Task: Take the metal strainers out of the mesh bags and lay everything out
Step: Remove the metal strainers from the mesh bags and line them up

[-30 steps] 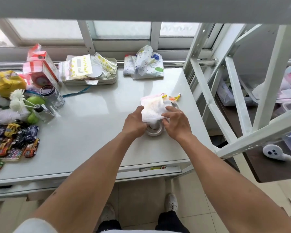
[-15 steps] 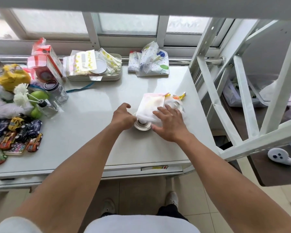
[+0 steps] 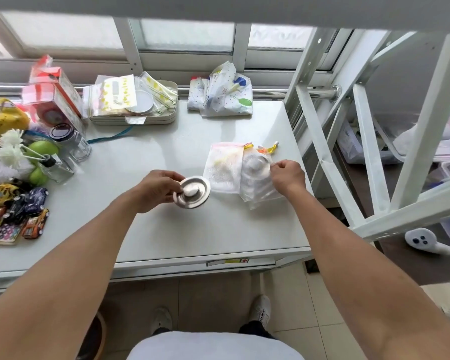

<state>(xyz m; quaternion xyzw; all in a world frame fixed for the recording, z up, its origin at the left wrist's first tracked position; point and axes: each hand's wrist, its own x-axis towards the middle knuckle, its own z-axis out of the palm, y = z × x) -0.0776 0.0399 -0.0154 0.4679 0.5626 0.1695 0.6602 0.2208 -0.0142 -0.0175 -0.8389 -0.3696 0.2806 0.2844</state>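
A round metal strainer (image 3: 192, 192) with a raised centre knob sits low over the white table (image 3: 140, 157), held at its left rim by my left hand (image 3: 157, 188). To its right lies a flat white mesh bag (image 3: 222, 168) with a pink drawstring top. Partly over that bag lies a second mesh bag (image 3: 257, 178) with a round strainer showing through it and yellow-orange cords at its top. My right hand (image 3: 287, 176) pinches the right edge of this second bag.
A tray of packets (image 3: 134, 105) and a printed fabric bundle (image 3: 222, 96) stand at the back. Jars, green apples and toy cars (image 3: 16, 206) crowd the left side. A white metal frame (image 3: 348, 157) rises at the table's right edge.
The strainer has come out of the first mesh bag and moved left in my left hand. My right hand left that bag and now pinches the second bag to the right.
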